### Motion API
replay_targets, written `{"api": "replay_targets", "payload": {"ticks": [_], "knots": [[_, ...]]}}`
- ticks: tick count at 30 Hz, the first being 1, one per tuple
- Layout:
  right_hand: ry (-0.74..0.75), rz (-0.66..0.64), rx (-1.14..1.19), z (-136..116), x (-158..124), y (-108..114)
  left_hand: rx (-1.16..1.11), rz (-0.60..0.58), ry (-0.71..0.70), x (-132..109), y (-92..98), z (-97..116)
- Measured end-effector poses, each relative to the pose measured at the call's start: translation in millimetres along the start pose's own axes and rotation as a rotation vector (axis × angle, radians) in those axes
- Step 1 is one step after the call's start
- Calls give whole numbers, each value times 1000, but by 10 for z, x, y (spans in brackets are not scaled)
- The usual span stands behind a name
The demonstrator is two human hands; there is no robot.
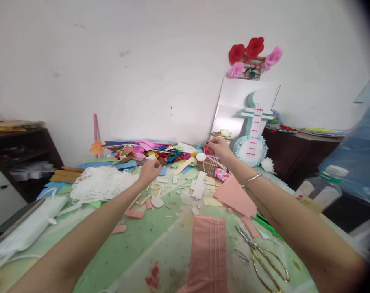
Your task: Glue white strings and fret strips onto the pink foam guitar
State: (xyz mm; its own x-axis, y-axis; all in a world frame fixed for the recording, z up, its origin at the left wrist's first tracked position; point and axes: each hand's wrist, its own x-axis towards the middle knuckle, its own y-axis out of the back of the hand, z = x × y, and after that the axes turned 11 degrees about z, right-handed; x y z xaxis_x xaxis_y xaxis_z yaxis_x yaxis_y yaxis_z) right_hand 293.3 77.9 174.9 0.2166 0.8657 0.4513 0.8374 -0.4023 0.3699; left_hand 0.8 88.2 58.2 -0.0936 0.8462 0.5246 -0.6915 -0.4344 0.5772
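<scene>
Left fingers [156,164] and right fingers [213,143] curled, grip unclear; white papers [31,171] in cabinet [50,147].

The left forearm [104,225] points toward two o'clock, left hand [150,171] curled; the right forearm [284,213] toward ten o'clock, right hand [220,149] curled.

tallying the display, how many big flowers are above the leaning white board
4: left red flower, top-centre red flower, lower-left pink flower and far-right pink flower.

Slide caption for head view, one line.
Left hand and right hand extended toward craft scraps on a green table; scissors lie beside a pink strip.
</scene>
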Motion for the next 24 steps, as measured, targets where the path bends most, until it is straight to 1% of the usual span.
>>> {"api": "replay_targets", "payload": {"ticks": [1,3,4,6,8,10,13,16,18,20,22,24], "knots": [[-56,-19,34,-27,-36,-77,-45,-23,-35,-62,-76,178],[-160,-57,119,-98,-121,-215,-191,-121,-115,-202,-256,525],[-195,-76,163,-138,-168,-270,-403,-187,-127,-265,-350,675],[-243,-112,254,-220,-265,-338,-496,-197,-116,-347,-524,892],[-264,-134,338,-296,-348,-350,-529,-180,-79,-355,-648,991],[-265,-134,407,-358,-395,-311,-536,-179,-35,-313,-712,995],[-245,-103,483,-419,-382,-190,-546,-239,35,-259,-723,908],[-217,-34,530,-455,-312,-33,-548,-320,113,-294,-686,778],[-206,9,549,-482,-281,78,-513,-351,158,-345,-647,676],[-205,10,551,-521,-287,189,-444,-373,184,-380,-596,574],[-211,-27,535,-577,-338,289,-373,-357,176,-375,-528,511],[-212,-73,515,-651,-428,370,-341,-281,133,-331,-437,536]]}}
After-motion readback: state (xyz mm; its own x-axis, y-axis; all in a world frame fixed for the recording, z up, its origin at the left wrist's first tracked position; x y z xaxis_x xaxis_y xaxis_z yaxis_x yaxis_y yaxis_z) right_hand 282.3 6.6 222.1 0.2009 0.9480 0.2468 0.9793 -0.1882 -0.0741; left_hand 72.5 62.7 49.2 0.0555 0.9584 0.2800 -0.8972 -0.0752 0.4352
